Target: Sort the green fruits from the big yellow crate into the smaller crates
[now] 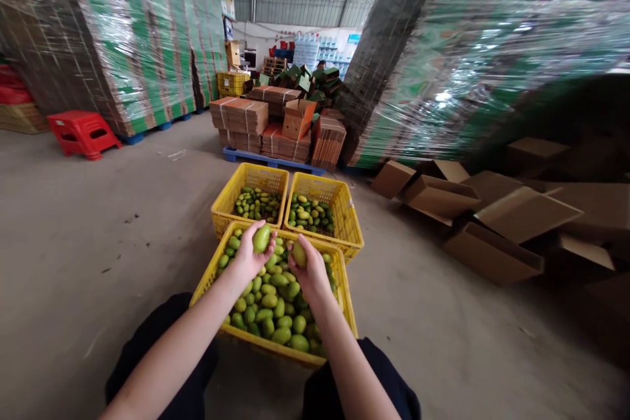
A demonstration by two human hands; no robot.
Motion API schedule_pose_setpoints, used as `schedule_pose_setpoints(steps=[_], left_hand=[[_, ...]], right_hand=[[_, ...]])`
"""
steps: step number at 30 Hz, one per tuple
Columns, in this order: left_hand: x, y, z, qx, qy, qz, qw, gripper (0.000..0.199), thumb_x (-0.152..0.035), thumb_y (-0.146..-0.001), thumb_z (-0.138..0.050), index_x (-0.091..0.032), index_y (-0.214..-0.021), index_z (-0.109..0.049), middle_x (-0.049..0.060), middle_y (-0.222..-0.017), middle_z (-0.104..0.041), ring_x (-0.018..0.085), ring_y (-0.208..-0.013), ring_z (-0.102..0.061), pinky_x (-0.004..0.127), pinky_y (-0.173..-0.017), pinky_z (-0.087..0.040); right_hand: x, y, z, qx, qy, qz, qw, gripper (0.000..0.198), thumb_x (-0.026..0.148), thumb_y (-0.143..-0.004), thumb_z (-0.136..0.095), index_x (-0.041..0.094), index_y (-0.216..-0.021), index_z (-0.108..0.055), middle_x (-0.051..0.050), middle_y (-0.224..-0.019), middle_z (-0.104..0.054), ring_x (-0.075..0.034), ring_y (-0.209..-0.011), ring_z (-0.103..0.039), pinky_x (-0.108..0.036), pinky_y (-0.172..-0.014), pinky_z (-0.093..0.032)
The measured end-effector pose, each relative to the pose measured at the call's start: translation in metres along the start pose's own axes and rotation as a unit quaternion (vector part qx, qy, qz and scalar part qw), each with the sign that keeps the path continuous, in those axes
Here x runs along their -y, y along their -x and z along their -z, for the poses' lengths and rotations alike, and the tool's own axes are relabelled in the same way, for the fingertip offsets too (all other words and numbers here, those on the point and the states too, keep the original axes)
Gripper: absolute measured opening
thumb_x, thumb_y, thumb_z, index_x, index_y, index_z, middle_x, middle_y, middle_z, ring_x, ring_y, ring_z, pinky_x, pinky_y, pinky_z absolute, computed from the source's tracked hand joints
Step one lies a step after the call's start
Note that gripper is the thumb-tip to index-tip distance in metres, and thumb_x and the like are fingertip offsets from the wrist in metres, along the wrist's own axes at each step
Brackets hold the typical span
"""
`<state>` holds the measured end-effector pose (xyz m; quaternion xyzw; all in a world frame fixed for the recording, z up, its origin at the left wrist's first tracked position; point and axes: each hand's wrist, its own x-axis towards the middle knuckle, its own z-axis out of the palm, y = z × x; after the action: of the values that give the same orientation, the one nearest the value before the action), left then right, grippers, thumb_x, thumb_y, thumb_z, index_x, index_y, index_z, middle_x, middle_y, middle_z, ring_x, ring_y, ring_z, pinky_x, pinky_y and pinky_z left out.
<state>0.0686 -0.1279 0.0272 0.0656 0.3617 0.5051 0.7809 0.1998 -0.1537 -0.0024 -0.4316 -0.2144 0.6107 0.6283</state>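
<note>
My left hand (249,252) is closed around a green mango (261,239), its fingers cupped beneath the fruit. In my right hand (314,270) sits another mango (298,253), duller and more yellow-green, gripped between thumb and fingers. Both hands are above the near yellow crate (348,305), which is filled with many loose green mangoes (270,300). Touching its far side are two more yellow crates, the left one (221,209) and the right one (350,216), each partly filled with smaller-looking mangoes.
Bundled flat cartons (239,116) lie on a blue pallet (273,161) beyond the crates. Open cardboard boxes (495,252) are scattered at right. A red stool (81,132) stands at left. Tall wrapped stacks (142,33) rise on both sides.
</note>
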Motion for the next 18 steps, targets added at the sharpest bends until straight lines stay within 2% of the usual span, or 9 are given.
schedule_pose_setpoints(steps=[3,6,10,14,16,18], left_hand=[[-0.002,0.001,0.0,-0.007,0.06,0.017,0.998,0.023,-0.027,-0.093,-0.048,-0.012,-0.08,-0.059,0.003,-0.062,-0.061,0.008,-0.042,-0.053,0.015,-0.034,-0.04],[-0.002,0.001,0.0,-0.005,0.069,0.027,0.997,0.026,-0.027,-0.095,-0.045,-0.009,-0.085,-0.062,0.002,-0.058,-0.059,0.007,-0.039,-0.05,0.014,-0.032,-0.038],[0.003,-0.005,0.002,-0.015,0.064,0.015,0.998,0.022,-0.023,-0.097,-0.046,-0.009,-0.093,-0.063,0.003,-0.064,-0.063,0.008,-0.043,-0.055,0.015,-0.036,-0.045],[0.008,-0.012,0.005,-0.031,0.091,0.022,0.995,0.025,-0.011,-0.099,-0.037,-0.011,-0.097,-0.062,0.004,-0.07,-0.066,0.011,-0.056,-0.065,0.017,-0.048,-0.056],[0.008,-0.012,0.005,-0.027,0.099,0.031,0.994,0.026,-0.015,-0.1,-0.036,-0.011,-0.096,-0.061,0.004,-0.07,-0.066,0.012,-0.058,-0.067,0.019,-0.051,-0.058],[0.007,-0.01,0.003,-0.026,0.082,0.03,0.996,0.022,-0.024,-0.1,-0.044,-0.011,-0.09,-0.06,0.003,-0.067,-0.064,0.01,-0.051,-0.063,0.018,-0.047,-0.055]], right_hand=[[0.001,-0.001,0.0,-0.054,-0.013,-0.011,0.998,0.03,0.041,-0.061,-0.081,0.019,-0.067,-0.062,0.001,-0.062,-0.064,-0.008,-0.049,-0.05,-0.018,-0.041,-0.041],[0.0,-0.003,0.002,-0.081,-0.034,-0.036,0.995,0.022,0.035,-0.065,-0.077,0.019,-0.066,-0.062,0.001,-0.058,-0.063,-0.009,-0.049,-0.052,-0.017,-0.039,-0.041],[0.001,-0.004,0.002,-0.065,-0.044,-0.078,0.994,0.024,0.037,-0.07,-0.076,0.018,-0.066,-0.062,-0.002,-0.059,-0.065,-0.009,-0.044,-0.05,-0.018,-0.038,-0.04],[0.002,-0.004,0.002,-0.033,-0.049,-0.107,0.992,0.032,0.045,-0.073,-0.075,0.018,-0.066,-0.06,-0.004,-0.06,-0.067,-0.009,-0.04,-0.049,-0.019,-0.034,-0.035],[0.002,-0.004,0.002,-0.026,-0.056,-0.105,0.993,0.032,0.046,-0.071,-0.077,0.018,-0.068,-0.06,-0.002,-0.059,-0.065,-0.009,-0.04,-0.049,-0.019,-0.033,-0.034],[0.002,-0.004,0.003,-0.017,-0.05,-0.091,0.994,0.031,0.04,-0.065,-0.082,0.019,-0.069,-0.059,0.002,-0.057,-0.061,-0.007,-0.038,-0.045,-0.019,-0.032,-0.031]])
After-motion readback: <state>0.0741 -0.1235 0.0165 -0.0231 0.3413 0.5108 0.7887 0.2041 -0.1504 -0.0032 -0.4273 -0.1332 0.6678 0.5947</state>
